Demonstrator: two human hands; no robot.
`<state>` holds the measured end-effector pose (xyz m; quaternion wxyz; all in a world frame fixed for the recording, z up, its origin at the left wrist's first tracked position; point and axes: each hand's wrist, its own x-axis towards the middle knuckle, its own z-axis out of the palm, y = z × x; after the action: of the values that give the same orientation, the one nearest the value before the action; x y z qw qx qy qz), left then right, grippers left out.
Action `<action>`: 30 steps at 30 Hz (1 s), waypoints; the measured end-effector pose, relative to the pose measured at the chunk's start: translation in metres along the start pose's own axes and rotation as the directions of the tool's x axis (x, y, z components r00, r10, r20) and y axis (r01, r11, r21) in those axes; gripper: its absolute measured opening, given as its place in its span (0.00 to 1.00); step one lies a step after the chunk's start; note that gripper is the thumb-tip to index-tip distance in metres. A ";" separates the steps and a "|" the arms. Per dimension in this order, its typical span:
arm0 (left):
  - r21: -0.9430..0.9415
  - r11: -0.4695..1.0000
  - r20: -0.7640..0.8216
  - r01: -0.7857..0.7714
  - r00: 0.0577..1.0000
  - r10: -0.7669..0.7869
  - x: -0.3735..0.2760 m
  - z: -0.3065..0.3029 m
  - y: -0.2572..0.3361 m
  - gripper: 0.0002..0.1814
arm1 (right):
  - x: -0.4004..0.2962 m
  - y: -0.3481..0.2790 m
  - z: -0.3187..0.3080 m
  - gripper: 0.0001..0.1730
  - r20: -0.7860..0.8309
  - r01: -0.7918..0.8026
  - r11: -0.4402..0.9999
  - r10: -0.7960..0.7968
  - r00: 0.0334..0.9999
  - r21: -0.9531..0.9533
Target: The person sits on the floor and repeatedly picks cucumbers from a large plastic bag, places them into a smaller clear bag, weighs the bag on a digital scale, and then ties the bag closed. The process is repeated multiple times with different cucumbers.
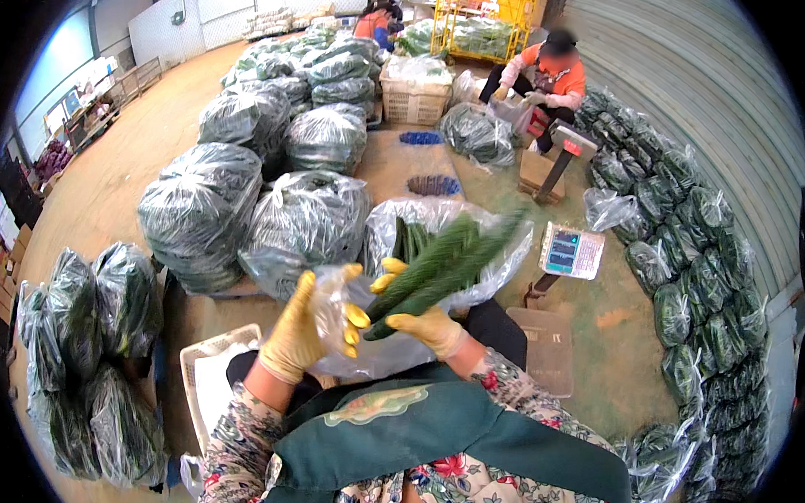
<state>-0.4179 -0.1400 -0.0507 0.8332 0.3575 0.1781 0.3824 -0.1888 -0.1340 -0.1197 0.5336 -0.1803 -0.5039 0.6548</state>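
Observation:
Yellow gloves cover both hands. My left hand (299,338) grips a clear plastic bag (329,307), its fingers spread around the bag's mouth. In my right hand (428,324) are several long green cucumbers (436,263), blurred by motion, their near ends close to the small bag. Whether those ends are inside it, I cannot tell. Behind the cucumbers lies a large open plastic sack (509,261) with more cucumbers (412,238) in it.
Big filled plastic sacks (201,205) stand ahead and left. At right are a digital scale (571,251) and rows of bagged cucumbers (674,315) by the corrugated wall. A white crate (190,365) sits at lower left. A co-worker (563,79) sits beyond a second scale (573,142).

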 end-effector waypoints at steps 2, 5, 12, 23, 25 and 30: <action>0.089 0.989 -0.100 -0.118 0.987 0.127 -0.017 0.022 0.025 0.50 | -0.003 0.058 -0.030 0.50 0.068 -0.080 0.910 0.118 0.991 -0.408; 0.018 0.980 -0.091 -0.197 0.976 0.198 -0.038 0.001 0.063 0.54 | -0.025 0.110 -0.066 0.45 0.066 -0.020 0.526 0.144 0.987 -0.851; 0.152 0.982 -0.341 0.112 0.938 -0.055 -0.005 -0.108 0.021 0.47 | -0.077 0.171 -0.175 0.42 -0.531 -0.464 -0.296 0.655 0.538 -0.835; 0.174 0.958 -0.209 0.230 0.959 -0.192 0.054 -0.148 -0.037 0.48 | 0.009 0.006 -0.181 0.25 -0.291 -0.607 0.776 0.548 0.784 -0.173; 0.169 0.956 -0.224 0.240 0.954 -0.200 0.068 -0.148 -0.039 0.49 | 0.015 0.034 -0.268 0.26 -0.705 -0.576 0.797 0.303 0.641 -0.181; 0.116 0.963 -0.191 0.244 0.957 -0.219 0.090 -0.162 -0.037 0.48 | 0.021 0.108 -0.396 0.48 -0.939 -0.933 0.130 0.028 0.342 -0.336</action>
<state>-0.4339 -0.0136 -0.1899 0.8266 0.3557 0.3177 0.2989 0.0547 0.0779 -0.3743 0.1952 -0.8692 -0.3672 0.2676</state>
